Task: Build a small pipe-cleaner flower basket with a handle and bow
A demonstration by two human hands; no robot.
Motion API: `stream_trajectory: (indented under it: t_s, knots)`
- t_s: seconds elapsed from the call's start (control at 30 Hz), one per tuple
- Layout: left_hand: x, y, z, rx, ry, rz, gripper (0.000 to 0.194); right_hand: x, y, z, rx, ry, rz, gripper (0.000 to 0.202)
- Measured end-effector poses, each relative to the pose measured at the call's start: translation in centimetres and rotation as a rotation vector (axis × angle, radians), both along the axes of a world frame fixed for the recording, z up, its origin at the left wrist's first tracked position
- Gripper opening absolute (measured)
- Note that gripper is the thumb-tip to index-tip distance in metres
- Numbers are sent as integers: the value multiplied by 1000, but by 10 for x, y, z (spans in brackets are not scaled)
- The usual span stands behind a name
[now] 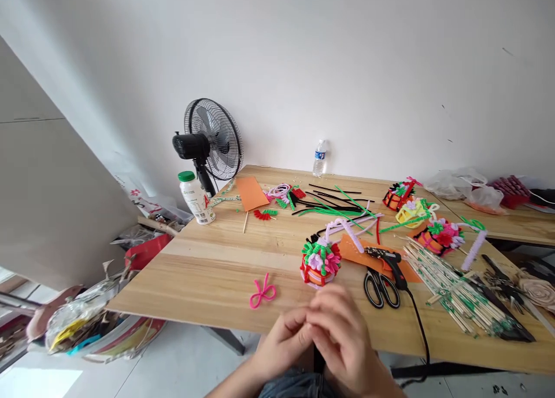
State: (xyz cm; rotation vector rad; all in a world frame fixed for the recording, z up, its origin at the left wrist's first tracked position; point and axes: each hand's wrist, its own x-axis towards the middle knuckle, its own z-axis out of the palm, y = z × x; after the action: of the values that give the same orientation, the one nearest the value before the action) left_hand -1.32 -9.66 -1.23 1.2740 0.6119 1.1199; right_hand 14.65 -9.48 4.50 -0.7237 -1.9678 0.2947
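My left hand (288, 335) and my right hand (342, 331) meet at the table's front edge, fingers curled and pressed together. Whatever they may hold is hidden by the fingers. Just beyond them stands a small basket of pipe-cleaner flowers (319, 262), orange below with green, pink and lilac blooms. A pink pipe-cleaner bow (262, 293) lies flat to the left of my hands. Black-handled scissors (380, 289) and a hot glue gun (390, 265) lie to their right, the gun over an orange sheet (353, 249).
Loose black and green pipe cleaners (333, 201) spread mid-table. Bundled sticks (455, 288) and more flower baskets (440, 234) are at right. A white bottle (197, 199), fan (212, 141) and water bottle (319, 158) stand at the back. The glue gun's cord (422, 334) hangs over the front edge.
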Motion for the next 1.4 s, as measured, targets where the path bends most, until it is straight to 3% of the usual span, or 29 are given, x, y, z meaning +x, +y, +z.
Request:
stream_trajectory:
  t_s: [0.1,0.2,0.47,0.53,0.63,0.77,0.87,1.03,1.4]
  knots:
    - [6,-12,-10,-40,115,-61,47,-8,-18,-17,-121,66,52,21]
    - [6,-18,-16,6,133,-107,47,-4,-24,-26,-130,64,62,16]
    - [8,-21,-15,65,152,-161,51,-1,-33,-44,-182,146,70,14]
    - [9,-22,-15,50,138,-187,52,-2,-34,-45,-169,166,59,17]
    - [9,-23,-19,59,176,-130,50,-2,-32,-48,-138,145,53,16]
    - [4,-25,-25,236,287,34,39,1,-31,-49,-105,142,15,9]
    - [0,-27,-26,356,314,88,30,5,-33,-45,-88,96,54,12]
    - [-3,-30,-19,444,331,125,18,12,-37,-38,-92,10,113,20]
    - [-3,-32,-17,508,351,94,13,13,-45,-40,31,-26,17,20]
